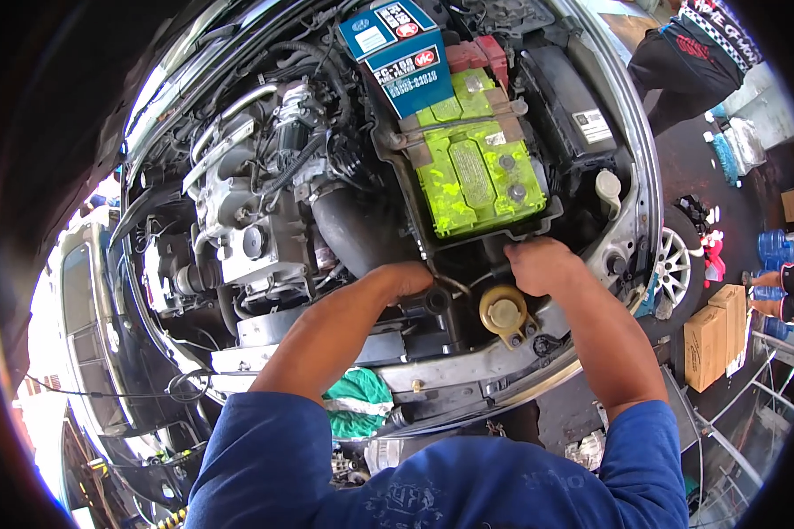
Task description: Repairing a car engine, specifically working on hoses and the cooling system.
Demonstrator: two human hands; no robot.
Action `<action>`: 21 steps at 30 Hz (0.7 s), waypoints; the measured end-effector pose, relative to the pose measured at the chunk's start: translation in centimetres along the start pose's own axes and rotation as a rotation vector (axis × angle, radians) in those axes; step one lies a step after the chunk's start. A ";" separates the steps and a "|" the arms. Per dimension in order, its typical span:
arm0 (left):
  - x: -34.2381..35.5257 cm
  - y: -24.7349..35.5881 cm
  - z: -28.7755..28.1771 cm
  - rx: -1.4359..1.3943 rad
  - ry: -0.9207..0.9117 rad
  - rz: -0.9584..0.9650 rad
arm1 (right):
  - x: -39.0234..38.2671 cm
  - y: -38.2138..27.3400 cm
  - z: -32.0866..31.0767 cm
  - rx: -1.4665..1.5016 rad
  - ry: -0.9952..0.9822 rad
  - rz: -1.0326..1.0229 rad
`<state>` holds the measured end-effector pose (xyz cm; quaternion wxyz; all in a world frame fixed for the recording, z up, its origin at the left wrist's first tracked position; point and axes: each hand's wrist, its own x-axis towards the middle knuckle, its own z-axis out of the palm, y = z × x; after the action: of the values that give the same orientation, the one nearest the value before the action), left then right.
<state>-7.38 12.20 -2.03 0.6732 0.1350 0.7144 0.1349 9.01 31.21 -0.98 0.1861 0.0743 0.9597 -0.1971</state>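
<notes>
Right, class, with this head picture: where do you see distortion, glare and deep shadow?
Head view, distortion: the fisheye lens bows the silver fender edge at picture right; head view, glare: daylight behind the parked vehicle at far left washes out to white; head view, shadow: dark gaps nearer the wearer than the yellow-green car battery obscure detail around the left hand and right hand.

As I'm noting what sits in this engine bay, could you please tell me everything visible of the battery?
The battery is a bright yellow-green, plastic-looking block with dark round caps on top. It sits in a dark tray, a brownish strap across its top. A blue box hides its far left corner. The right hand is just before its near edge; any contact is hidden.
</notes>
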 end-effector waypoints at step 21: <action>1.2 -1.1 0.1 0.038 0.065 -0.026 | -0.7 -0.5 -0.2 -0.105 -0.111 -0.020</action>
<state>-7.41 11.63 -3.54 0.6487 0.1342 0.7399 0.1169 9.52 30.80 -0.38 0.2407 0.0439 0.9576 -0.1520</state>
